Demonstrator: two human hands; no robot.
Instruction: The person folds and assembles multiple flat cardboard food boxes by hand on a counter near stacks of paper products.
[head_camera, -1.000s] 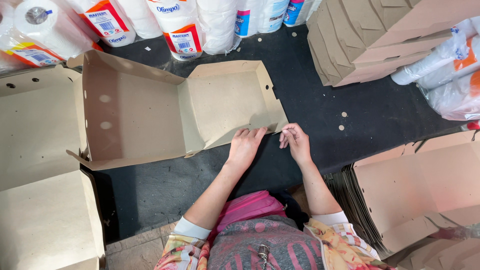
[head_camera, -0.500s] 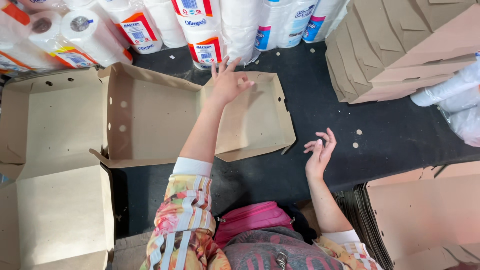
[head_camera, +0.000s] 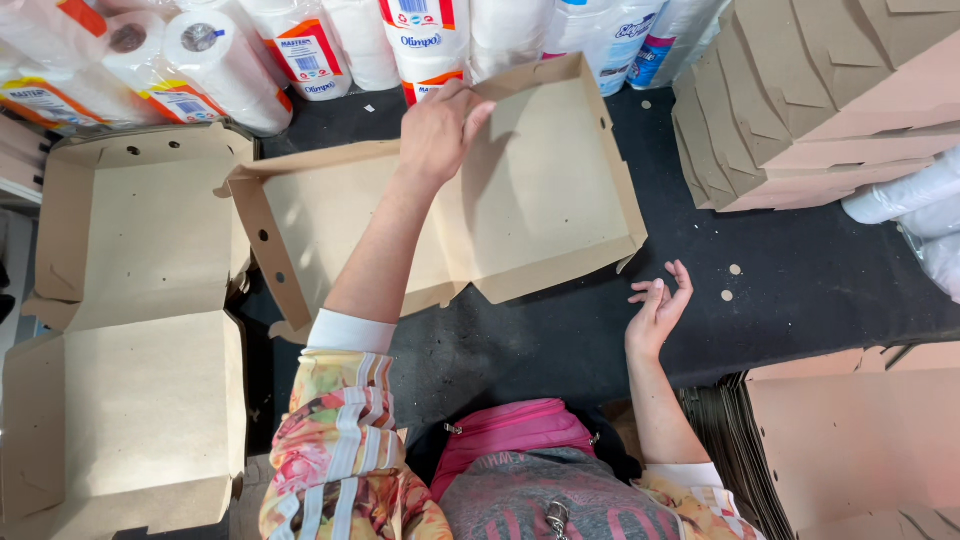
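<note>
Black felt table (head_camera: 800, 290); left hand (head_camera: 440, 125) fingers clamped on brown cardboard box (head_camera: 540, 190); right hand (head_camera: 658, 310) fingers apart.

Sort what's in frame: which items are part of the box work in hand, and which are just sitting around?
In hand:
- left hand, gripping the far edge
- half-folded cardboard box
- right hand, open, touching nothing

Lying about:
- finished open box
- paper roll packs
- stack of flat blanks
- black table
</note>
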